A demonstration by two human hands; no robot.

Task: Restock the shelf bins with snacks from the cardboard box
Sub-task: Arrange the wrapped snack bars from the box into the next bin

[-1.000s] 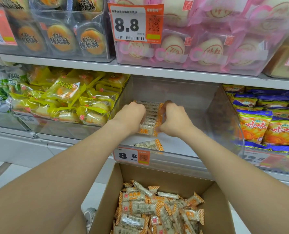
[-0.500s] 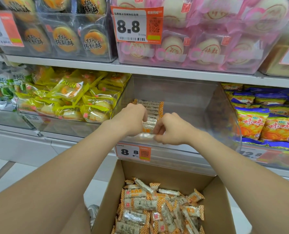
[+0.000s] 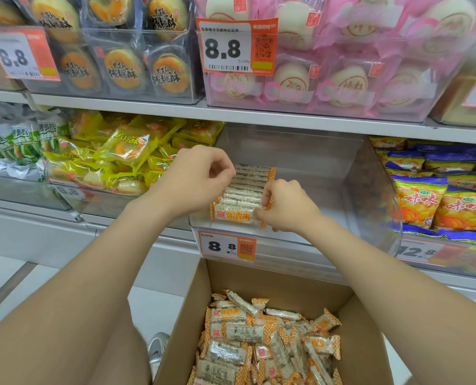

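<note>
Both hands have pulled back toward the frame's centre. The right hand [image 3: 284, 209] has a pinching grip on the front snack bar [image 3: 235, 213]; the left hand's [image 3: 192, 179] grip is unclear. Square the row [image 3: 245, 187] upright against the bin [image 3: 370, 190] front.

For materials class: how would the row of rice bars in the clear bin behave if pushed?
Probably topples: row of rice bars stands on edge, right hand bracing it. Likely light: puffed grain shows. Glossy, so may slide.

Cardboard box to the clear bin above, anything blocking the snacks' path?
Nothing visible does. The cardboard box lies open below the clear bin, whose front is open above a low lip. Only the left hand and right hand are there, at the row of bars.
</note>
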